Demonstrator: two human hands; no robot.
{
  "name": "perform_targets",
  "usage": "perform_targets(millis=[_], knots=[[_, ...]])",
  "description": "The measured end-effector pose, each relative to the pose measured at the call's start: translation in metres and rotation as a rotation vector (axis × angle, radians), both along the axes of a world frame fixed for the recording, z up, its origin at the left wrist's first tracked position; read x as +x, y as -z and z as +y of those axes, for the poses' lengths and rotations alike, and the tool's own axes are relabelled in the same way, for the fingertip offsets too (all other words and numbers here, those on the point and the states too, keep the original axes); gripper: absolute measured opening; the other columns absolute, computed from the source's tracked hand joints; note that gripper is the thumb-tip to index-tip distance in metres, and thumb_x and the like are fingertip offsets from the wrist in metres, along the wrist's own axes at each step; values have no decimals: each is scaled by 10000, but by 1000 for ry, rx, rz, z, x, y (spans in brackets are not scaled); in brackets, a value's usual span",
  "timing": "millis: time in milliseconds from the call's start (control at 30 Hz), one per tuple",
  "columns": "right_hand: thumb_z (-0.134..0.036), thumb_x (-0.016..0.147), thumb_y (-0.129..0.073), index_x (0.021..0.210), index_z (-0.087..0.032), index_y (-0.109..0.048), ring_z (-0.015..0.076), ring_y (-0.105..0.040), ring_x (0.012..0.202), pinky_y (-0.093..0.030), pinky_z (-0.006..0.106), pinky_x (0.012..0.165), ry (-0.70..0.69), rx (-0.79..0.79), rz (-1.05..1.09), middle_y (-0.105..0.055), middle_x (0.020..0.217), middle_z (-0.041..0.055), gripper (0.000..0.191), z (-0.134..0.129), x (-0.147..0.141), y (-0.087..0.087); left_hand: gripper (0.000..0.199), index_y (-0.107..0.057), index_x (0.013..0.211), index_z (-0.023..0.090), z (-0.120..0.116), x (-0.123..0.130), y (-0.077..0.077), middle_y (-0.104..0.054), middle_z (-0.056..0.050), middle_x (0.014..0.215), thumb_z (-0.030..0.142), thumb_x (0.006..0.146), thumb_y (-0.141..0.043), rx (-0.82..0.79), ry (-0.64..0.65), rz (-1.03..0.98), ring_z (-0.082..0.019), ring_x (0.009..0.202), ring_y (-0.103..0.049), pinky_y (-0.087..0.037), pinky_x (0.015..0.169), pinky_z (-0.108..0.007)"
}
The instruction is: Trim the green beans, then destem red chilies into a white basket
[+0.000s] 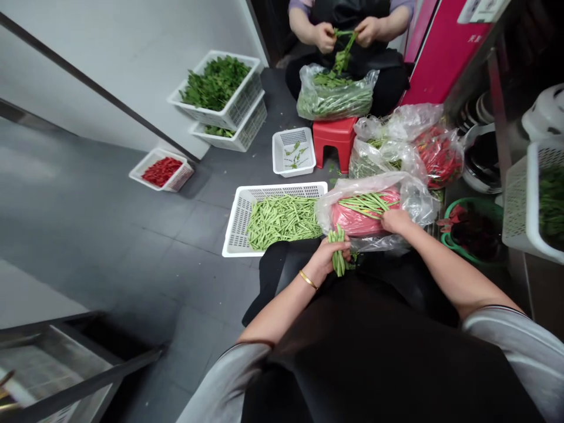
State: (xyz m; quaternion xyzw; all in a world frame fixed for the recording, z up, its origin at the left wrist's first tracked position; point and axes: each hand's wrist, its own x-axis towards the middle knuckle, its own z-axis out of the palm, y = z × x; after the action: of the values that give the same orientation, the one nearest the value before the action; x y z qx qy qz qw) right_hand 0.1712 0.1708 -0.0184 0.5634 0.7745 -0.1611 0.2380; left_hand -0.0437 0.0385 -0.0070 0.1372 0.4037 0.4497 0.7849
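My left hand [328, 255] is wrapped round a bunch of short green bean pieces [338, 258], held above my lap. To its right, my right hand [395, 221] reaches into an open clear plastic bag [418, 202] and pinches the ends of long green beans [363, 202]. These lie over a pink bag [352, 220] inside the clear one. Left of the bag, a white basket [238, 226] on the floor holds a heap of green bean pieces [286, 220].
Across from me a person's hands [326, 36] hold leafy stems over a bag [335, 103] behind a red stool [335, 132]. A small white basket [294, 172], stacked baskets of greens [240, 114], red chillies [161, 171], and a green tub [449, 238] stand around.
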Motion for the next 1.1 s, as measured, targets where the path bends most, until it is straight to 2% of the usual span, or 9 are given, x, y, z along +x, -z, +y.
perform_targets(millis=[200, 333, 467, 633, 700, 767, 867, 1000, 1100], knots=[[-315, 967, -391, 848, -167, -694, 177, -610, 704, -409, 265, 670, -293, 164, 508, -703, 803, 94, 357, -98, 7, -49, 314, -637, 812, 66, 4, 20, 12, -673, -61, 651, 194, 606, -837, -159, -80, 116, -92, 489, -556, -476, 507, -236], [-318, 960, -380, 665, -178, -568, 137, -520, 595, -353, 250, 608, -297, 181, 841, -603, 658, 43, 377, -152, 3, -53, 363, -639, 801, 70, -7, 26, -2, -635, -30, 601, 262, 590, -862, -28, -48, 24, -85, 484, -543, -465, 516, -226], [-261, 928, -385, 585, -188, -481, 122, -480, 548, -326, 237, 570, -98, 138, 868, -535, 572, 12, 364, -173, -8, -45, 401, -619, 775, 104, -25, 26, -25, -624, -3, 614, 323, 555, -872, 201, -104, 109, -88, 519, -556, -476, 562, -234], [-164, 772, -507, 557, -177, -523, 142, -493, 541, -310, 269, 557, -313, 18, 525, -588, 578, 57, 216, -177, -24, -57, 382, -648, 786, 105, -43, 27, -37, -623, 10, 625, 240, 490, -848, 324, 81, 283, -81, 510, -538, -444, 532, -217], [-188, 764, -520, 537, -183, -515, 142, -488, 534, -323, 273, 557, -365, -36, 612, -575, 559, 51, 228, -171, -19, -72, 340, -646, 776, 103, -43, 22, -37, -613, 5, 598, 239, 509, -808, 281, 111, 253, -92, 483, -535, -434, 503, -224], [-251, 812, -502, 516, -193, -486, 132, -473, 509, -346, 270, 549, -289, -112, 880, -543, 527, 26, 302, -164, -2, -88, 316, -649, 775, 101, -43, 15, -36, -613, -7, 591, 225, 516, -780, 266, 197, 210, -107, 470, -544, -433, 484, -234], [-417, 903, -449, 532, -202, -501, 118, -419, 428, -358, 276, 494, 104, -116, 1299, -467, 452, -6, 432, -158, 35, -100, 322, -655, 782, 97, -41, 4, -36, -635, -31, 641, 203, 499, -767, 272, 320, 162, -122, 478, -560, -447, 475, -250], [-519, 753, -693, 882, -159, -697, 127, -540, 480, -430, 263, 507, 254, -409, 1177, -565, 533, -26, 382, -163, 62, -90, 314, -641, 772, 101, -40, 3, -34, -621, -25, 625, 215, 500, -749, 237, 293, 144, -113, 469, -541, -450, 472, -255], [-483, 676, -773, 1140, -165, -632, 124, -587, 521, -437, 235, 484, 340, -485, 1220, -630, 654, -29, 580, -165, 41, -79, 310, -635, 775, 102, -42, 11, -32, -607, -19, 598, 219, 511, -748, 235, 350, 136, -116, 464, -539, -445, 473, -255]])
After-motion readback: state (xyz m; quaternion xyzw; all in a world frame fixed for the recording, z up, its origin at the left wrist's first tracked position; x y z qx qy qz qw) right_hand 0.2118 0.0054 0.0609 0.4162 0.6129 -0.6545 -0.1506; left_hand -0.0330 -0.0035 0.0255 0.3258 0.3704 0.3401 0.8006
